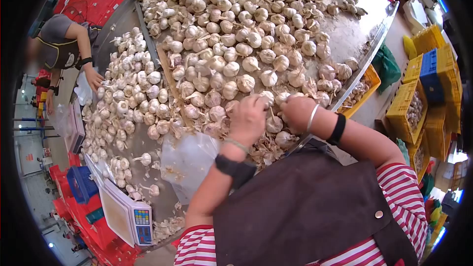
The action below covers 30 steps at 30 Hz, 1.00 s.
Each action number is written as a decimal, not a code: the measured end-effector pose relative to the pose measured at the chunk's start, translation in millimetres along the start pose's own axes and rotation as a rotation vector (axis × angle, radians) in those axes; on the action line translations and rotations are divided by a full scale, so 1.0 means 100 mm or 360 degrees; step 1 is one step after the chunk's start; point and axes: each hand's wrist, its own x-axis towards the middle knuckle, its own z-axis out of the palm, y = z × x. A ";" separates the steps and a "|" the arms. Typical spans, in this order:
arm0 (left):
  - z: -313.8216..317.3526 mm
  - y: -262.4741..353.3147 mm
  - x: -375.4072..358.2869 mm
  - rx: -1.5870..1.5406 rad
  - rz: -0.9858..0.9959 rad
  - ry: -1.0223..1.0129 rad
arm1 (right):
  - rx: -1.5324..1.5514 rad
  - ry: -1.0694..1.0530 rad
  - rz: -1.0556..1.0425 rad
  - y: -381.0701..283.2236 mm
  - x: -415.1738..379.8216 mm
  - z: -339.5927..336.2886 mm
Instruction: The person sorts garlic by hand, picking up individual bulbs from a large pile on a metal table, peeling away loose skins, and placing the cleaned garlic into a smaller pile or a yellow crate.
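Observation:
My left hand [247, 119], with a dark watch on the wrist, is over the garlic heap, slightly blurred. Its fingers are curled, with a garlic bulb [267, 98] at their tips. Beside it on the right is my right hand [298, 112], wearing a white bracelet and a black band. Its fingers are folded inward, and whatever they grip is hidden. Between and below the hands lies a garlic bulb with its stem [274, 124]. Loose dry skins [266, 152] gather near the table edge in front of me.
A large garlic pile [231, 34] covers the metal table; a wooden strip [169, 76] separates it from whiter bulbs [133, 88]. Left are a plastic bag [189, 160], a scale [120, 212] and a co-worker's hand [92, 77]. Yellow crates [404, 106] stand right.

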 end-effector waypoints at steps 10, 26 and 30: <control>0.30 -0.27 0.04 -0.0599 -0.0569 -0.0211 | 0.1141 0.0350 -0.0190 0.48 -0.13 -0.01; 0.07 0.19 -0.78 -0.4076 -0.1525 0.0012 | 0.0952 0.0522 -0.1017 -0.45 -0.22 -0.38; -0.16 -0.01 -0.77 -0.4025 -0.1343 0.0183 | 0.1542 0.0304 -0.0905 -0.37 -0.19 -0.42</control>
